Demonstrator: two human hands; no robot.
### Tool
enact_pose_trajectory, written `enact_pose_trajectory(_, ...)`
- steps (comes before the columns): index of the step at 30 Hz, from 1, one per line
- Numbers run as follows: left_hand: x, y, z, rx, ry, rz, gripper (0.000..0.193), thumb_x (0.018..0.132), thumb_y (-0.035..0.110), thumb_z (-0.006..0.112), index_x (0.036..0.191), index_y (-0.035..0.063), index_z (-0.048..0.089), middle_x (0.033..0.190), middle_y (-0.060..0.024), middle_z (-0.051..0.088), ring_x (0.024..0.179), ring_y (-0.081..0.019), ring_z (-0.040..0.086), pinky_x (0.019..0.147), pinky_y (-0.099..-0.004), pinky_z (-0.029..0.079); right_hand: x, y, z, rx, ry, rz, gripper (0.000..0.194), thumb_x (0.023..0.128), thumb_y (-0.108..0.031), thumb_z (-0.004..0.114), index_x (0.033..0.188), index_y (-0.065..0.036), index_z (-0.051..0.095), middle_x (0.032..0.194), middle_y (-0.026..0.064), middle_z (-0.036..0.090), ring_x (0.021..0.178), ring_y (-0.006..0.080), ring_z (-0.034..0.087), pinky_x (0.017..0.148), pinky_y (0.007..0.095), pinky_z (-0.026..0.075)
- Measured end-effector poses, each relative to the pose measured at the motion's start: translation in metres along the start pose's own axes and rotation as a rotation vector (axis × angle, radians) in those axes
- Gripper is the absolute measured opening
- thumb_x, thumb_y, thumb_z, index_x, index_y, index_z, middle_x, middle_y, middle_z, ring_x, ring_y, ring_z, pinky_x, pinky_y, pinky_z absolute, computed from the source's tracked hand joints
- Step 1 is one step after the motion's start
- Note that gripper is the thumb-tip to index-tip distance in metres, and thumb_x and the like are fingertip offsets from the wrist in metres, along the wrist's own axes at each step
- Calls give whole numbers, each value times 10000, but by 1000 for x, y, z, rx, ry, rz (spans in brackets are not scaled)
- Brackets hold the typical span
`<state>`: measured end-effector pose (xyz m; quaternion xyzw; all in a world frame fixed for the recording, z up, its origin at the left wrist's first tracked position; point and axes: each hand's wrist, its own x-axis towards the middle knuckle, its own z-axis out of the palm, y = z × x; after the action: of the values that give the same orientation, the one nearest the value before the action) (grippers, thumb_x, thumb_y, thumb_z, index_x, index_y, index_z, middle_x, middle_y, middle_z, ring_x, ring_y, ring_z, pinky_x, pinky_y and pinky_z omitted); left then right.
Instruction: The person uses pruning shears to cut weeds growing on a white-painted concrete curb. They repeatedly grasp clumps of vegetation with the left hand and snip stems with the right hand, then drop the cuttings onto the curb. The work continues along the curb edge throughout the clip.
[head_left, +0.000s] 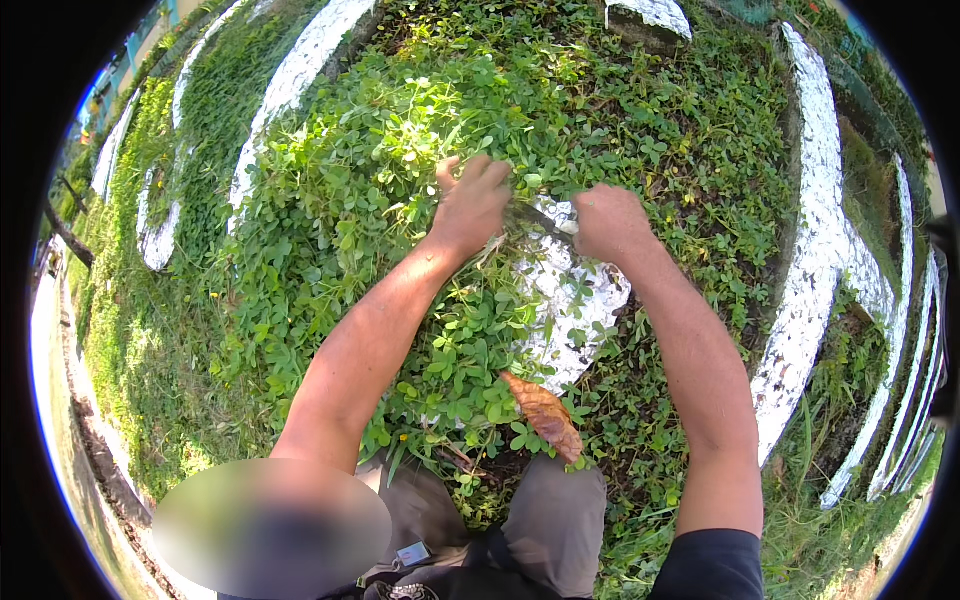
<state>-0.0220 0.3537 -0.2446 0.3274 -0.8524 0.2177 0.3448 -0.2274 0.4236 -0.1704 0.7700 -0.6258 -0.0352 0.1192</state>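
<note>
My left hand (472, 202) is down among leafy green ground-cover plants (360, 217), its curled fingers gripping a bunch of them. Some pale stems stick out near its wrist. To its right, my right hand (611, 221) is closed around the handle of a bladed tool, probably a knife. The tool's dark blade (551, 221) points left toward my left hand; its tip is lost in the leaves and blur. Beneath the blade lies a white-painted surface (574, 307), partly covered by leaves.
A curled brown dry leaf (546, 420) rests on the plants before my knees. White-painted raised edging curves along the left (281, 97) and right (814, 247). Another white-topped block (652, 19) stands at the far side. Low plants and patches of dark soil cover the ground between.
</note>
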Motion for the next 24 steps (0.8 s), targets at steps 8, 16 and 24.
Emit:
enact_pose_trajectory(8, -4, 6, 6, -86, 107, -54, 163, 693, 75, 629, 846, 118, 665, 1121, -12, 524, 1195, -233, 451, 1028, -559, 225, 17, 7, 8, -40, 150, 49, 329, 676, -162, 701, 983, -45, 677, 1016, 154, 669, 1022, 314, 652, 904, 460, 519)
enact_pose_trajectory(16, -13, 2, 10, -30, 130, -28, 159, 672, 90, 646, 825, 130, 656, 1158, -7, 545, 1173, -230, 468, 1008, -537, 233, 12, 0, 23, 21, 118, -49, 227, 675, -116, 741, 879, -17, 720, 885, 180, 706, 826, 331, 713, 758, 429, 597)
enact_pose_trajectory(24, -16, 3, 20, -33, 112, -108, 247, 656, 77, 685, 892, 143, 713, 1207, 1, 562, 1196, -247, 470, 1006, -536, 251, 13, 2, 8, -63, 141, 43, 415, 681, -109, 706, 1090, -59, 656, 1072, 128, 660, 1089, 287, 627, 940, 468, 492)
